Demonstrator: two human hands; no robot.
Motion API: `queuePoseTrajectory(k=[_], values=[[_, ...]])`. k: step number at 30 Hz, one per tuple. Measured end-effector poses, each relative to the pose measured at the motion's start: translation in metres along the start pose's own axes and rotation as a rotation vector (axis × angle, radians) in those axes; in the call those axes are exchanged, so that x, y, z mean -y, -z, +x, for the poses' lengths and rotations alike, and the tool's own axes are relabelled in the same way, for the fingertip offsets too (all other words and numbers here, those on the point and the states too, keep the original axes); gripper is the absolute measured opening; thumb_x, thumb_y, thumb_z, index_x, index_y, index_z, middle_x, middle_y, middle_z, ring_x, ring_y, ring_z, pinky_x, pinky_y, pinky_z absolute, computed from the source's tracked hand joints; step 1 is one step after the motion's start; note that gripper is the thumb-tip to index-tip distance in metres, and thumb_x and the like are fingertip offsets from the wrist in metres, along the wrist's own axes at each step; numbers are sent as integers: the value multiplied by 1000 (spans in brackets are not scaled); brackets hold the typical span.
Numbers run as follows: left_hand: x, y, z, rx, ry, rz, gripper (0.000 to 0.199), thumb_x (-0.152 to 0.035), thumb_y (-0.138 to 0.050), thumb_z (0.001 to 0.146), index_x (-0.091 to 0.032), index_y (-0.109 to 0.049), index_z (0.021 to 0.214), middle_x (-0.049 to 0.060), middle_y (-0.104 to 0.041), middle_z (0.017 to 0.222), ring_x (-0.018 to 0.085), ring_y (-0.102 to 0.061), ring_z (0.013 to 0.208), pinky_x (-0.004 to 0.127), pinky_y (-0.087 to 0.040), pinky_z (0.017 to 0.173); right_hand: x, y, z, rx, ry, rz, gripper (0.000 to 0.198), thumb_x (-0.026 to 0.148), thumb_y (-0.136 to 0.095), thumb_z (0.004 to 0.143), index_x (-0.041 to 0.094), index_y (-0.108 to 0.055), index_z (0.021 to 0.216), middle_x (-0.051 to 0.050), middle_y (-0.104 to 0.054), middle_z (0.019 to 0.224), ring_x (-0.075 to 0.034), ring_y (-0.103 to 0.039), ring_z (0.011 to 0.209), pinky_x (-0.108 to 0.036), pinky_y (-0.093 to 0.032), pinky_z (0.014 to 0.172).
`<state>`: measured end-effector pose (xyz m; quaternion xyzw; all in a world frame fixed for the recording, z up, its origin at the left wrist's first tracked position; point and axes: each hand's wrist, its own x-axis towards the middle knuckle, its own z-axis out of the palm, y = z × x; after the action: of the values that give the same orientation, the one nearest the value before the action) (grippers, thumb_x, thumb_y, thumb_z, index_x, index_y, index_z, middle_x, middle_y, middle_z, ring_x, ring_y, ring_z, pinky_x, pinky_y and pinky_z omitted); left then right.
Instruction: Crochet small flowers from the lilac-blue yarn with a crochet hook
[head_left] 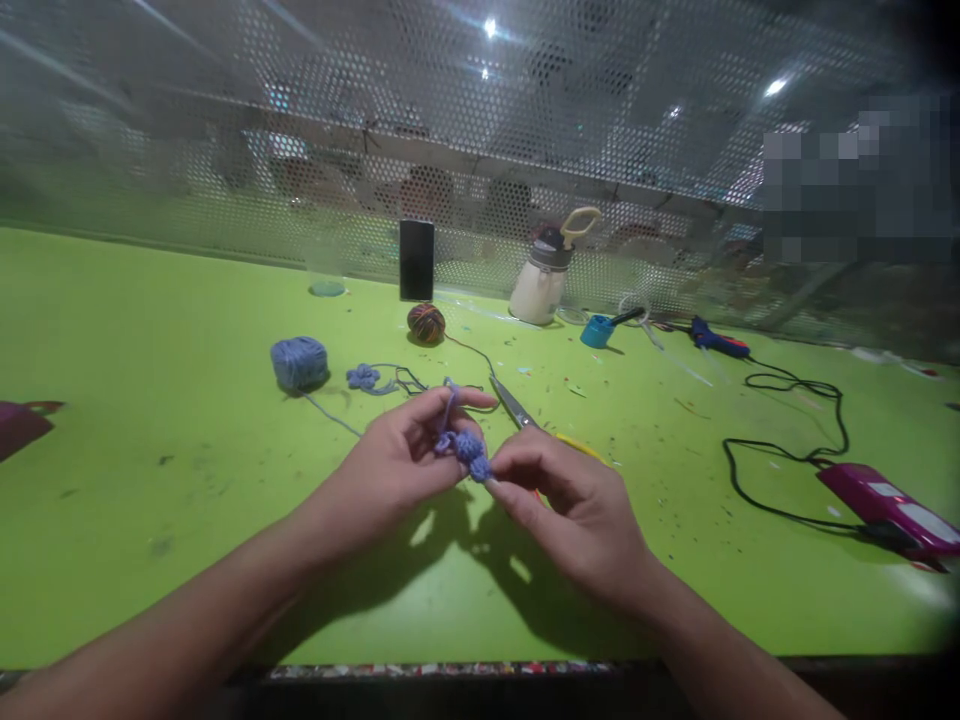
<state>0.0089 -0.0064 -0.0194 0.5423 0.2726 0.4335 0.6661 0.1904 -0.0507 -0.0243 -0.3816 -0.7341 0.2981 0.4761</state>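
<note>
Between my two hands is a small purple-blue crochet piece (469, 446) with rounded puffs. My left hand (409, 440) is closed on its left side, and a strand of the yarn runs up over the index finger. With thumb and index finger, my right hand (574, 500) pinches the piece's right end. No crochet hook can be made out. Left of my hands lies a ball of blue yarn (299, 363), its strand leading toward my left hand. A finished-looking crochet flower (364, 377) in the same colour lies near it. Scissors (514, 402) lie partly hidden behind my right hand.
A dark multicoloured yarn ball (426, 324) sits in front of an upright phone (417, 260). Farther back stand a white bottle (541, 280) and a blue pot (598, 331). At right are a glue gun (718, 338) and a corded magenta device (889, 505). Perforated metal panels (360, 140) border the green table.
</note>
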Motion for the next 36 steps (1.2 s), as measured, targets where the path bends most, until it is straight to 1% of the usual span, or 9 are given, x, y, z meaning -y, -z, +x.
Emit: queuePoseTrajectory(k=[3, 6, 10, 13, 19, 25, 31, 33, 36], values=[[-2, -1, -2, 39, -111, 60, 33, -10, -69, 83, -24, -66, 113, -3, -63, 85, 9, -60, 79, 21, -47, 74, 2, 0, -2, -39, 228, -146, 14, 4, -60, 87, 13, -64, 96, -5, -61, 80, -15, -57, 73, -29, -47, 64], [-1, -2, -3, 56, -197, 69, 32, -12, -71, 83, -24, -66, 112, -2, -66, 84, 9, -61, 78, 19, -49, 72, 3, 0, -4, -52, 372, -210, 23, -2, -57, 86, 10, -64, 104, -9, -63, 87, -16, -60, 79, -29, -50, 66], [4, 1, -4, 118, -258, 18, 34, -12, -71, 84, -29, -68, 113, -2, -68, 86, 9, -62, 80, 17, -50, 72, 3, 1, -9, -53, 474, -358, 25, 0, -54, 87, 9, -67, 106, -10, -63, 87, -17, -60, 77, -30, -52, 65], [6, 2, -5, 153, -296, -38, 33, -12, -70, 85, -29, -68, 113, -2, -69, 85, 9, -62, 80, 18, -52, 73, 5, 0, -12, -107, 563, -501, 22, 2, -52, 90, 11, -68, 103, -7, -64, 82, -16, -60, 75, -31, -53, 67], [5, -1, -8, 152, -352, -82, 33, -8, -71, 83, -27, -69, 111, -2, -70, 85, 10, -63, 83, 19, -53, 76, 13, 1, -19, -99, 654, -651, 20, 4, -51, 93, 8, -66, 105, -8, -69, 83, -19, -63, 79, -34, -53, 71], [4, 0, -9, 116, -324, -45, 20, -8, -71, 81, -23, -73, 95, -2, -66, 85, 9, -63, 78, 16, -54, 73, 13, -5, -15, -178, 524, -464, 25, 2, -58, 86, 11, -62, 108, -10, -70, 87, -18, -65, 78, -34, -57, 70], [-1, -3, -8, 42, -282, 54, 30, 0, -69, 78, -24, -72, 96, -2, -67, 85, 8, -64, 77, 15, -51, 72, 10, -10, -5, -198, 385, -189, 20, -1, -61, 82, 11, -65, 98, -8, -65, 81, -17, -61, 74, -30, -51, 63], [-3, -5, -8, 26, -226, 96, 30, -1, -68, 78, -23, -70, 99, -2, -66, 82, 10, -63, 77, 19, -49, 71, 9, -9, -4, -195, 262, -113, 13, 3, -61, 84, 14, -66, 89, -5, -63, 76, -15, -58, 69, -29, -47, 60], [-3, -5, -6, 24, -79, 111, 32, -4, -68, 76, -23, -68, 103, -2, -64, 80, 12, -60, 75, 24, -47, 70, 8, -7, -2, -139, -63, 73, 9, 16, -64, 87, 17, -63, 78, 1, -55, 67, -11, -50, 57, -25, -39, 50]])
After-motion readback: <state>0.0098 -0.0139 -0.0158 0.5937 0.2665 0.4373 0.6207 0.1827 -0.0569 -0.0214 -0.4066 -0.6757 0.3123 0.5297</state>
